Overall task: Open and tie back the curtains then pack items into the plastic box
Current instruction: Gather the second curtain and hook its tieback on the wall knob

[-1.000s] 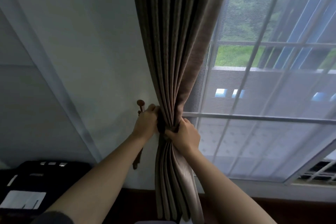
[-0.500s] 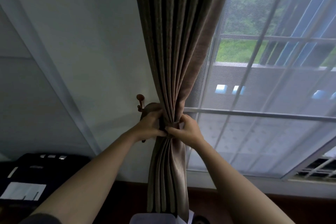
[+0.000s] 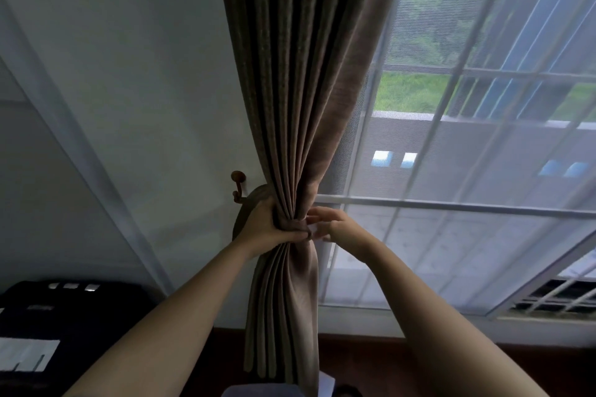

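Overhead and to the left, a pale wall fills most of the view, and to the right a tall window sits behind a sheer white curtain, with grass and a grey parapet showing through it. Between the two hangs the brown curtain — pulled into tight vertical pleats against the window's left edge, pinched to a narrow waist about two thirds of the way down and fanning out again below. At lower left lies a black case with a white sheet of paper on it; what kind of case it is cannot be told. Both bare forearms reach up from the bottom edge to the curtain's waist. The left hand grips the gathered pleats from the wall side, its fingers curled round the front of the bundle. The right hand is just beside the waist on the window side, fingers loosely spread and holding nothing plainly visible — whether the tips touch the cloth cannot be told. A brown tieback band curves out from behind the left hand toward the wall, where a small wooden hook is fixed just left of the curtain.
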